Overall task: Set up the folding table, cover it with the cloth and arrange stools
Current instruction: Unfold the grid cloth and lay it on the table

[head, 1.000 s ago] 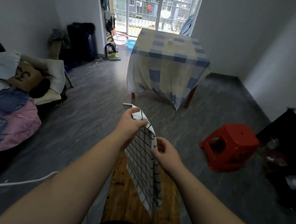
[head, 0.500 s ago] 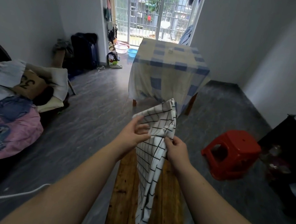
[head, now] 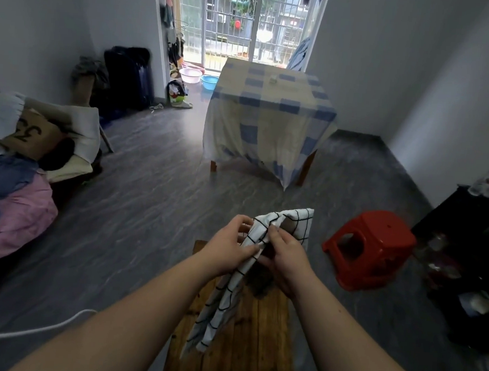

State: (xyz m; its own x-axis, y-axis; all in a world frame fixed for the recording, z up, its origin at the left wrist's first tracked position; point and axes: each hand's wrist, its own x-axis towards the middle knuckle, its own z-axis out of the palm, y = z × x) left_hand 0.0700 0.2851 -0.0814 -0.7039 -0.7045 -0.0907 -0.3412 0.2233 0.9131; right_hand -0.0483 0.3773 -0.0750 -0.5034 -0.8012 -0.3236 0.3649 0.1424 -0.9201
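A white cloth with a black grid (head: 224, 294) hangs between my hands in the lower middle. My left hand (head: 227, 248) pinches its upper edge and my right hand (head: 286, 255) grips the bunched top beside it. The cloth's lower end drapes over a low wooden table (head: 258, 345) right below my arms. Farther back stands a taller table (head: 268, 120) draped in a blue and cream checked cloth. A red plastic stool (head: 369, 247) sits on the floor to the right.
A bed with piled clothes and pillows (head: 16, 163) fills the left side. Dark luggage (head: 127, 78) and basins (head: 199, 76) stand near the balcony door. A black cabinet (head: 470, 253) with clutter lines the right wall. A white cable (head: 33, 330) crosses the lower left floor.
The grid cloth was turned and gathered: its top rose between my hands, then came down bunched as both hands closed together. The view tilted up slightly.
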